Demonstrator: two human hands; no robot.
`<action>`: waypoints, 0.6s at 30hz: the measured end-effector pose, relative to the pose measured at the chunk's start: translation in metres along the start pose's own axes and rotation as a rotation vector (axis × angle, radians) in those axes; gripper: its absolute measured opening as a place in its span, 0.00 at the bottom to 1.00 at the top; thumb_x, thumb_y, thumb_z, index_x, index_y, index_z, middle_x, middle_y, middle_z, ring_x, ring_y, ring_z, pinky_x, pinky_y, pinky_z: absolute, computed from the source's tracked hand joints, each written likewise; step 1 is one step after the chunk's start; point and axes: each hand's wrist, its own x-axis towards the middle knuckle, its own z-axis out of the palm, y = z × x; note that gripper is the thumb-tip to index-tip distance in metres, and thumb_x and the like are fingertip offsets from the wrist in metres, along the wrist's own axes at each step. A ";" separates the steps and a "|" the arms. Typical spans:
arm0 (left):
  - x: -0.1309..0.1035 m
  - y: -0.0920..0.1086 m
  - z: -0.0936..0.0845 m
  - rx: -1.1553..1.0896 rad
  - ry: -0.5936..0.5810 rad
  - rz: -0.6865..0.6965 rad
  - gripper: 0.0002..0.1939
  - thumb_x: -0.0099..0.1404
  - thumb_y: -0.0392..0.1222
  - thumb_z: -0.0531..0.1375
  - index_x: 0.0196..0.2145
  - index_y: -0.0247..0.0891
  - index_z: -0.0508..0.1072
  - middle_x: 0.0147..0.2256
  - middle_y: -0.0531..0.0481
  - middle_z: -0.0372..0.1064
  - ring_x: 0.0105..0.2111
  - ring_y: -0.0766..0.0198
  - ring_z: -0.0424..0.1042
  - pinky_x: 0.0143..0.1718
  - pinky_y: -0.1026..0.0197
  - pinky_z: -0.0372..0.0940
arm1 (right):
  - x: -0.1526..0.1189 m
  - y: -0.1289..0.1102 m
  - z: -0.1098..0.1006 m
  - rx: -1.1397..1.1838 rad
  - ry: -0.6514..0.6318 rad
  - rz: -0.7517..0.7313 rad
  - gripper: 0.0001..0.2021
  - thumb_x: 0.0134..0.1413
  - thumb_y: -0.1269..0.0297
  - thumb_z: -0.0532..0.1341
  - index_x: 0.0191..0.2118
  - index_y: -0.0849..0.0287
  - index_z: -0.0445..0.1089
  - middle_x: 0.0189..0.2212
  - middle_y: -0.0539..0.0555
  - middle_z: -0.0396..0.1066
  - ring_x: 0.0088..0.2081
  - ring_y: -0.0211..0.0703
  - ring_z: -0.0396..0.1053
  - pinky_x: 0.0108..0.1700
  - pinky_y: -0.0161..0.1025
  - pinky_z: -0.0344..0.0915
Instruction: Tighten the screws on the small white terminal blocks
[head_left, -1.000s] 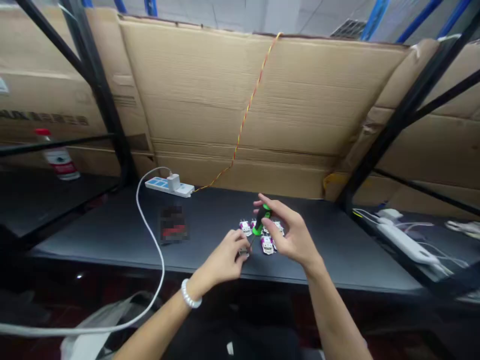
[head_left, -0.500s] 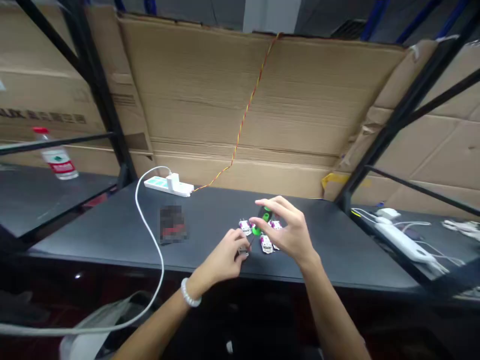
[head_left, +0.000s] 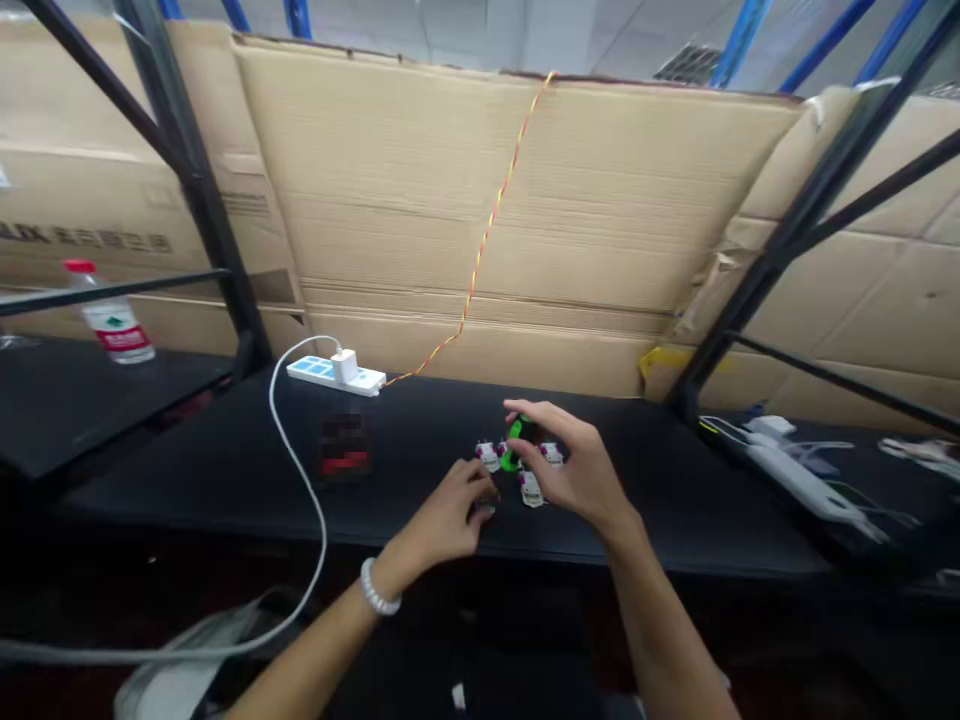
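Observation:
Between the thumb and fingers of my right hand (head_left: 574,455) is a green and black screwdriver (head_left: 514,440), its handle tilted and its lower end toward my left hand. My left hand (head_left: 454,508) pinches a small white part (head_left: 487,508) on the black table, mostly covered by the fingers. Around the screwdriver lie several small white and purple parts: one on the left (head_left: 487,457), one on the right (head_left: 552,453) and one nearer the front edge (head_left: 532,489).
A white power strip (head_left: 319,372) with a plugged-in charger stands at the back left. Its white cable (head_left: 304,470) loops over the front edge. A dark, blurred object (head_left: 345,447) lies left of my hands. Cardboard (head_left: 480,230) walls the back of the table (head_left: 420,410).
The green screwdriver handle has shifted slightly left and turned in my right hand. My left hand has hardly moved. The picture has become brighter at the top.

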 end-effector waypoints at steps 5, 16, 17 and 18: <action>0.001 0.000 0.001 -0.006 0.005 0.008 0.12 0.65 0.26 0.59 0.40 0.40 0.77 0.46 0.45 0.72 0.50 0.52 0.69 0.55 0.50 0.68 | 0.005 0.000 0.004 -0.049 0.022 -0.001 0.16 0.65 0.66 0.67 0.57 0.54 0.77 0.45 0.55 0.81 0.36 0.42 0.76 0.43 0.41 0.75; 0.011 -0.024 -0.045 0.194 -0.016 -0.155 0.16 0.64 0.26 0.61 0.46 0.41 0.76 0.48 0.45 0.74 0.51 0.51 0.73 0.58 0.49 0.68 | -0.029 0.011 -0.026 -0.037 0.308 0.034 0.17 0.66 0.66 0.67 0.58 0.51 0.75 0.44 0.54 0.78 0.43 0.46 0.78 0.48 0.45 0.76; 0.015 -0.029 -0.050 0.217 -0.028 -0.172 0.18 0.63 0.25 0.62 0.48 0.41 0.76 0.49 0.45 0.74 0.51 0.52 0.74 0.58 0.50 0.69 | -0.035 0.013 -0.030 -0.042 0.319 0.047 0.17 0.66 0.67 0.68 0.58 0.50 0.76 0.45 0.54 0.78 0.44 0.46 0.78 0.50 0.46 0.76; 0.021 -0.033 -0.054 0.236 -0.028 -0.184 0.19 0.62 0.25 0.61 0.49 0.40 0.76 0.50 0.44 0.74 0.52 0.52 0.74 0.58 0.50 0.69 | -0.039 0.014 -0.034 -0.041 0.327 0.054 0.17 0.65 0.67 0.68 0.58 0.50 0.76 0.46 0.54 0.78 0.45 0.47 0.79 0.51 0.46 0.76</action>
